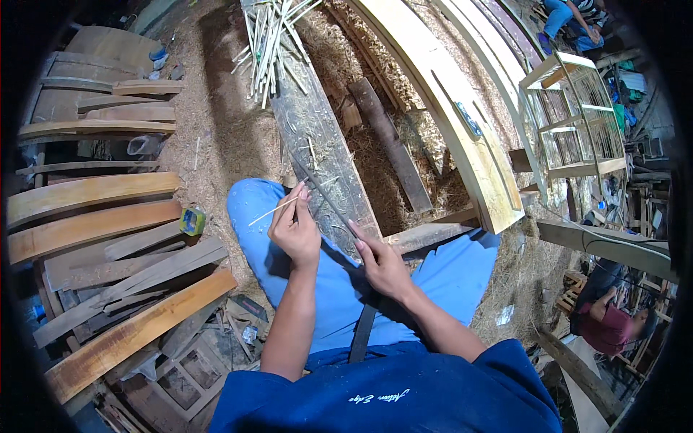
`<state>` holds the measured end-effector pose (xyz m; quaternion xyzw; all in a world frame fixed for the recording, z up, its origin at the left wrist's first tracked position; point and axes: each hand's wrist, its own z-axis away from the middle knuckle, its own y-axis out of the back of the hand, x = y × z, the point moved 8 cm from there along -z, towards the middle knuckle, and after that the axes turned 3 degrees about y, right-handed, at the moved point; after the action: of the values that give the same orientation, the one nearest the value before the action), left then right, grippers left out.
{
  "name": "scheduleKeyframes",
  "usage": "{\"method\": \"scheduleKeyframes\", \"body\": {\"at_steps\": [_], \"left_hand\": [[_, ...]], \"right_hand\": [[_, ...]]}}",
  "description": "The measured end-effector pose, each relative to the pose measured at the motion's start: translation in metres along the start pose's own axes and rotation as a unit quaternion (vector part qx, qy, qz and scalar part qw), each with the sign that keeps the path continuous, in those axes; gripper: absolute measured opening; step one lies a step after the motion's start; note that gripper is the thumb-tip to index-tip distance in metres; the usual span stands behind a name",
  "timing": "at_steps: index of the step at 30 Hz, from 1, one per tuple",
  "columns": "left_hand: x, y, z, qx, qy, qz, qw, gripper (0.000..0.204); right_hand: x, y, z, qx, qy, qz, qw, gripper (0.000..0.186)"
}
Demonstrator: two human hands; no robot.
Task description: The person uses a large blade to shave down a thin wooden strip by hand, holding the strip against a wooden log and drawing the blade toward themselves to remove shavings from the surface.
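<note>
My left hand (296,229) is closed, pinching a thin pale wooden stick (268,213) that points out to the left over my knee. In my right hand (386,267) is a knife with a long, narrow dark blade (323,189), slanting up and left across the worn plank (345,155) in front of me. The blade passes just right of my left fingertips; whether the stick touches it, I cannot tell. Most of the knife's handle is hidden. A heap of thin split sticks (271,54) lies at the plank's far end, and shavings are scattered along it.
Curved boards (94,198) are stacked at the left, with a small yellow-green box (192,221) beside them. A long pale beam (462,137) bears a small tool (468,119). A wooden cage (577,123) stands at the right. Two other people sit farther right. Shavings cover the ground.
</note>
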<state>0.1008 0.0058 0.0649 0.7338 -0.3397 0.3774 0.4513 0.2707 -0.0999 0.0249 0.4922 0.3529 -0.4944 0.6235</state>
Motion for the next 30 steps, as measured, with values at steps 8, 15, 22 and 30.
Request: {"method": "scheduleKeyframes", "body": {"at_steps": [8,15,22,30], "left_hand": [[-0.002,-0.002,0.006,-0.005,-0.033,-0.002,0.999,0.014],[-0.013,-0.006,0.007,0.021,0.049,0.070,0.996,0.014],[-0.003,-0.005,0.005,-0.005,0.009,0.007,1.000,0.016],[0.007,-0.009,0.002,-0.012,-0.031,-0.008,0.999,0.015]], "right_hand": [[0.046,0.005,-0.007,0.034,-0.040,-0.003,0.999,0.042],[0.048,0.012,-0.008,0.069,-0.020,0.005,0.997,0.042],[0.020,0.002,0.005,-0.037,-0.111,-0.009,0.993,0.042],[0.022,0.005,0.000,0.056,0.021,0.008,0.998,0.042]]}}
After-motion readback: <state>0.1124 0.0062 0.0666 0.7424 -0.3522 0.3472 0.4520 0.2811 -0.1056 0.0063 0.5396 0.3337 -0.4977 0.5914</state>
